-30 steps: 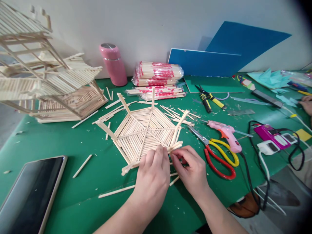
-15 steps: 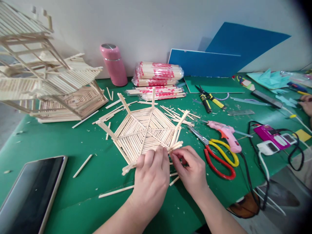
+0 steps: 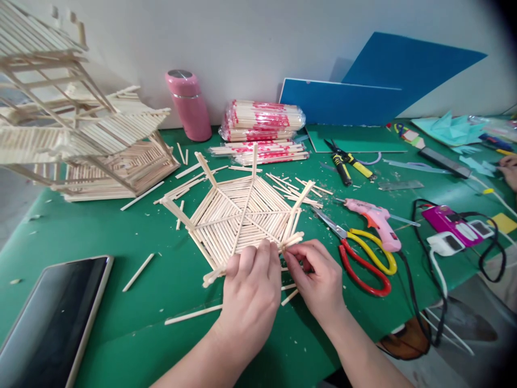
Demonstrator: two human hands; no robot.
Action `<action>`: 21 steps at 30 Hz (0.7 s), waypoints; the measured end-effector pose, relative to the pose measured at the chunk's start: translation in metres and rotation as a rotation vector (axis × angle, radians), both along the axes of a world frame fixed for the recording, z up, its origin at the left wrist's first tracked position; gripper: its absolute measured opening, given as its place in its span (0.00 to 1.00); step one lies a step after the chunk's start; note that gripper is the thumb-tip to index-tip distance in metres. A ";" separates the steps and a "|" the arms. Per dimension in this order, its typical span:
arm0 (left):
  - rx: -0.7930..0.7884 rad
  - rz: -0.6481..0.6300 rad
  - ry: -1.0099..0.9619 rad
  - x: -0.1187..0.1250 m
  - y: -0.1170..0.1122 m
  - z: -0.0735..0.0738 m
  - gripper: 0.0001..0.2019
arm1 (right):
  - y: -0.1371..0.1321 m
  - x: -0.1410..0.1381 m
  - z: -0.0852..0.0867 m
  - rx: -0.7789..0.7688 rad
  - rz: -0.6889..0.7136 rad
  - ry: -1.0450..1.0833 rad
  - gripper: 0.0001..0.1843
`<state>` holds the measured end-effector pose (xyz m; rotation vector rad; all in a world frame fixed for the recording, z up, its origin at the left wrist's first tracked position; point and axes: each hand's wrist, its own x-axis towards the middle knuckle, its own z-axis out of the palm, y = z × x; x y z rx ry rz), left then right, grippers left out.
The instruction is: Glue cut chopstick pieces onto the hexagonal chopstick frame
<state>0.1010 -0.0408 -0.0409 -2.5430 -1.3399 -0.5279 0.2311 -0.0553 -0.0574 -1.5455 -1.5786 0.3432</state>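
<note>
A hexagonal frame of pale wooden sticks [image 3: 242, 213] lies on the green table, with short posts slanting up from its corners. My left hand [image 3: 252, 285] is curled over its near edge, and its fingertips are hidden behind that edge. At the near right corner, my right hand [image 3: 315, 275] pinches the end of a wooden stick between thumb and forefinger; much of that stick is hidden by my hands. Cut sticks [image 3: 193, 314] lie in front of the frame. Scissors [image 3: 363, 258] with red and yellow handles rest to the right, near a pink glue gun [image 3: 375, 221].
A stick-built model house [image 3: 100, 145] stands at left, a phone [image 3: 52, 318] before it. Behind are a pink flask [image 3: 189, 105], bagged chopsticks [image 3: 262, 121], pliers [image 3: 345, 161] and blue boards [image 3: 343, 102]. A purple power strip [image 3: 456, 226] with cords and another person's hand [image 3: 509, 170] are at right.
Both hands keep almost the same place at the near edge of the frame. The whole view has shifted very slightly; nothing was visibly let go or taken up.
</note>
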 end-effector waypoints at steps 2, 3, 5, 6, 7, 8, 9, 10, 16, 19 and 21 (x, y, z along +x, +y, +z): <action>-0.003 0.001 0.004 0.000 0.000 0.000 0.15 | 0.000 0.000 0.000 -0.006 -0.002 0.000 0.03; -0.005 0.002 0.007 -0.001 -0.001 0.000 0.15 | 0.000 0.000 0.000 -0.008 -0.002 -0.001 0.04; -0.005 0.002 0.014 -0.002 -0.001 0.000 0.16 | 0.000 0.000 0.000 -0.008 -0.003 -0.002 0.04; -0.004 0.001 0.015 -0.002 -0.002 0.000 0.16 | 0.000 0.000 0.000 -0.006 -0.004 -0.003 0.04; -0.002 0.000 0.015 -0.002 -0.002 0.000 0.16 | 0.000 0.000 0.000 -0.002 -0.005 -0.007 0.04; 0.002 -0.002 0.013 -0.002 -0.002 0.000 0.16 | 0.000 0.000 0.000 0.005 -0.007 -0.012 0.04; 0.002 -0.003 0.010 -0.002 -0.002 0.000 0.16 | 0.000 0.000 0.000 0.012 -0.007 -0.021 0.04; 0.001 -0.002 0.008 -0.002 -0.002 -0.001 0.16 | -0.001 0.000 0.000 0.017 -0.007 -0.029 0.04; -0.009 -0.010 0.005 -0.001 -0.001 0.000 0.16 | 0.000 0.000 -0.001 0.030 -0.002 -0.048 0.04; -0.008 -0.007 0.006 -0.001 -0.001 0.000 0.16 | 0.000 -0.001 -0.001 0.034 -0.003 -0.043 0.04; -0.004 -0.004 0.004 -0.001 -0.001 0.000 0.16 | 0.000 -0.001 -0.001 0.037 -0.004 -0.046 0.04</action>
